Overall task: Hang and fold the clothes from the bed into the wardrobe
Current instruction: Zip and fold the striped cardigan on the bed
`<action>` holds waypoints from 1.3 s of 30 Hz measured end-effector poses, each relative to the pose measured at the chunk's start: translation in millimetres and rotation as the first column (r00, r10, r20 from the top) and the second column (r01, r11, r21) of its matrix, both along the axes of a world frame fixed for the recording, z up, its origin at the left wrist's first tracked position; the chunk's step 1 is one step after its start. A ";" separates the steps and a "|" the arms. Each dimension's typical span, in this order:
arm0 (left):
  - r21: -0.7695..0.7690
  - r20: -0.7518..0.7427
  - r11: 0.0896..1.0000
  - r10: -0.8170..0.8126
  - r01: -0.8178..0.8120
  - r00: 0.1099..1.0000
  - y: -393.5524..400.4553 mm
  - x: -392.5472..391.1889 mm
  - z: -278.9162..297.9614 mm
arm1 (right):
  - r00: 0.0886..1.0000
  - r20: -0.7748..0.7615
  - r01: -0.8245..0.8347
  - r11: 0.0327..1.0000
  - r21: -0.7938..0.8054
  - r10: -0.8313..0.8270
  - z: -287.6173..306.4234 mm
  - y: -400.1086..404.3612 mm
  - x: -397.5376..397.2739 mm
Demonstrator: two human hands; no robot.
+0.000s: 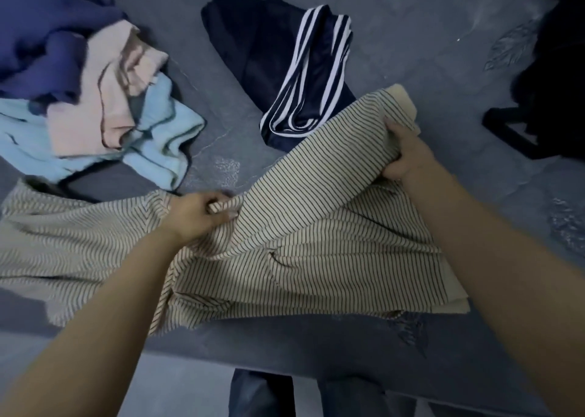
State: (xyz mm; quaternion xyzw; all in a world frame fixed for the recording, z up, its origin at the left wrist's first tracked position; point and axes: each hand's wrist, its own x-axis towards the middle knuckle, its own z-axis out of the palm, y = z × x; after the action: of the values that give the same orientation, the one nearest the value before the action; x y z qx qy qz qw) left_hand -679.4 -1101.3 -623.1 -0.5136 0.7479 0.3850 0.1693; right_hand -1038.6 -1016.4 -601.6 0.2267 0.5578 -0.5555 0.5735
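Both hands are seen from above, reaching forward over a bed [411,36] covered in grey-blue fabric. A cream shirt [316,252] with thin dark stripes is held between them. The left hand [196,217] is curled into a fist around a bunched fold of the shirt, near the middle of the view. The right hand [403,157] is closed on the shirt's far right edge, with the thumb on the near side and the fingers wrapped over the cloth, so that this part is lifted off the bed. The rest of the shirt is spread across the near part of the bed, with one part trailing away to the left.

Beyond the shirt, navy shorts [285,65] with white side stripes are laid flat, their lower end just behind the lifted shirt edge. At far left a pile is heaped: a dark blue garment [47,36] at the back, a pink garment [107,93] on top, and a light blue garment [158,138] underneath and in front. At the right edge, black clothing [557,84] is seen, with a black hanger [512,131] partly showing beneath it. Blue jeans [253,394] worn by the person are visible at the bottom, below the bed's near edge.
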 end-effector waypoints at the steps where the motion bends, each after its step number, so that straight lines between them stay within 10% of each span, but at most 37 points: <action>1: 0.051 -0.071 0.998 0.038 -0.034 0.997 2.6 4.0 5.2 | 0.998 0.010 0.054 0.998 -0.033 -0.054 6.7 2.2 5.6; 5: 0.207 -0.296 0.962 0.235 -0.178 0.926 20.5 29.1 32.1 | 0.984 0.060 0.174 0.964 -0.200 -0.166 41.4 54.6 27.3; 11: 0.491 -0.138 0.864 0.206 -0.114 0.969 10.7 72.2 61.8 | 0.935 0.063 0.353 0.904 -0.241 -0.348 80.0 181.6 61.9; 15: 0.313 -0.108 0.934 0.214 -0.171 0.971 -7.0 68.8 61.5 | 0.919 0.028 0.395 0.916 -0.074 -0.394 105.6 236.8 88.1; 19: -0.289 -0.181 0.945 -0.210 0.152 0.961 -12.5 42.2 51.5 | 0.924 0.078 0.382 0.899 -0.213 -0.375 114.7 237.5 110.9; 22: -0.151 -0.303 0.868 -0.497 0.474 0.813 5.3 21.7 54.3 | 0.890 0.024 0.446 0.856 -0.260 -0.456 113.5 216.3 108.6; 28: -0.077 0.010 0.551 -0.833 0.831 0.554 33.1 37.7 26.5 | 0.884 0.004 0.430 0.808 -0.403 -0.468 105.4 203.4 104.1; 32: -0.125 -0.093 0.680 -0.733 0.723 0.673 33.2 69.7 21.0 | 0.898 -0.102 0.376 0.868 -0.323 -0.427 110.1 198.7 94.8; 35: 0.131 -0.076 0.802 -0.579 0.583 0.812 51.9 75.2 24.9 | 0.892 -0.192 0.376 0.907 -0.188 -0.410 114.9 190.3 91.2; 39: -0.012 0.069 0.795 -0.604 0.606 0.794 84.1 63.7 22.4 | 0.853 -0.276 0.439 0.895 -0.083 -0.444 120.1 198.0 103.2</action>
State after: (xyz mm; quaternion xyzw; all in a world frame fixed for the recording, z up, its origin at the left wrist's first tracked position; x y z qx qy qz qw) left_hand -615.8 -1017.3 -600.7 -0.2621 0.8734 0.2823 0.2978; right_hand -935.4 -818.4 -481.5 0.2605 0.5636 -0.7037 0.3454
